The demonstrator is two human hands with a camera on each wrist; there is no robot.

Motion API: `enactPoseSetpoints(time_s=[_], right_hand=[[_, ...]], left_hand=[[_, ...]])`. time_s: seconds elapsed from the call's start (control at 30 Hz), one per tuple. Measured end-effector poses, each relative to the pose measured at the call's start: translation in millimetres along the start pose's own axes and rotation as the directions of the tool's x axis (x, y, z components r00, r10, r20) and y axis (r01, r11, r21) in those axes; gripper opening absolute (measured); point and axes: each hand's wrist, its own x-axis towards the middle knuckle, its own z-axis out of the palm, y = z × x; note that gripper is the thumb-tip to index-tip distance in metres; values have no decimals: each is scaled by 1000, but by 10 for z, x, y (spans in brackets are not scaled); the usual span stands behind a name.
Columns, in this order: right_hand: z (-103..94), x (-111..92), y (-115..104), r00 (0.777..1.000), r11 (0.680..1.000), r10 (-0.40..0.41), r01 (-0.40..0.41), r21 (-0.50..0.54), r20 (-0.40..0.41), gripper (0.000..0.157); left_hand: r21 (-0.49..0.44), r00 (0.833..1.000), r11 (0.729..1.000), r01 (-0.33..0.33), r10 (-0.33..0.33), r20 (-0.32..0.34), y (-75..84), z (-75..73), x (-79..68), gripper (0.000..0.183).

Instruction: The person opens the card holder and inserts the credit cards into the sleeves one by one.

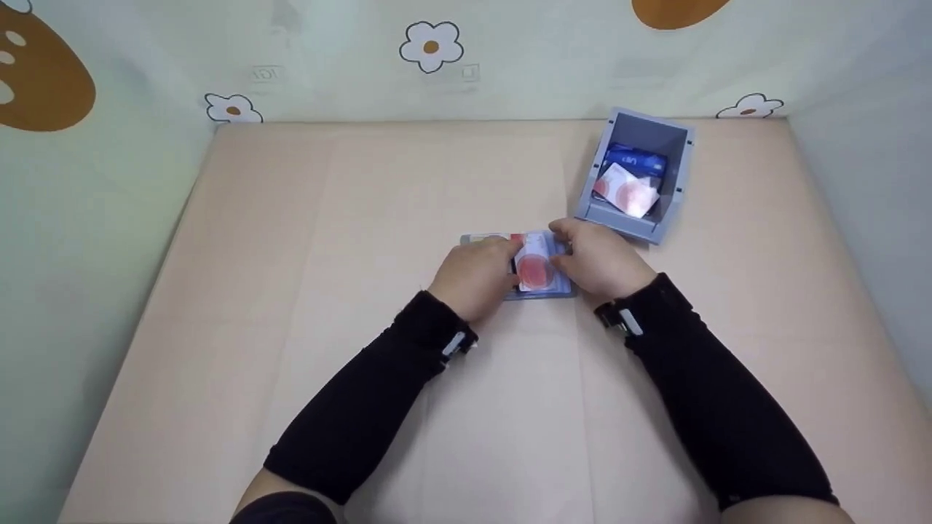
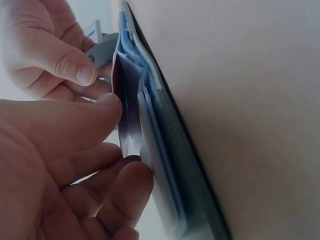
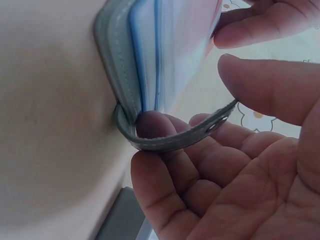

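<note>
A grey card holder (image 1: 547, 295) with clear blue-edged sleeves lies open on the table between both hands. On its right part is a white card (image 1: 534, 272) with a red circle. My left hand (image 1: 475, 275) pinches this card near its left edge with thumb and fingers; in the left wrist view the card (image 2: 118, 80) stands slightly apart from the sleeves (image 2: 160, 145) beneath. At the holder's right edge, my right hand (image 1: 603, 258) has its fingers around the snap strap (image 3: 172, 142), one fingertip against the sleeve edges. The right thumb rests near the strap's end.
A grey bin (image 1: 673, 207) stands behind the right hand, close to it. Inside lie a white card (image 1: 619, 191) with red circles and a blue item (image 1: 633, 159). Flower-patterned walls (image 1: 328, 65) bound the beige table (image 1: 255, 240) at the back and sides.
</note>
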Motion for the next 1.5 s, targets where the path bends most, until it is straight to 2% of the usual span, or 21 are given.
enactPoseSetpoints(time_s=[0.57, 0.83, 0.93, 1.1, 1.3, 1.5], right_hand=[[11, 5, 25, 999, 999, -34, 34, 15, -19, 55], [18, 17, 31, 999, 999, -33, 33, 34, -27, 54], [18, 23, 34, 999, 998, -31, 33, 61, -37, 54], [16, 33, 38, 998, 991, -28, 35, 133, -50, 53], [13, 51, 50, 999, 979, -29, 38, 202, -44, 52], [12, 84, 84, 999, 960, 5, 5, 280, -35, 55]], left_hand=[[50, 1000, 999, -10, 10, 8, 64, -15, 65, 52], [74, 998, 996, -54, 56, -22, 42, 4, 67, 43], [98, 997, 994, -57, 62, -41, 36, 15, 72, 39], [109, 999, 994, -31, 36, -40, 36, 16, 94, 38], [81, 1000, 997, -17, 18, -12, 22, 10, 115, 43], [57, 1000, 998, -25, 26, -14, 6, 12, 129, 45]])
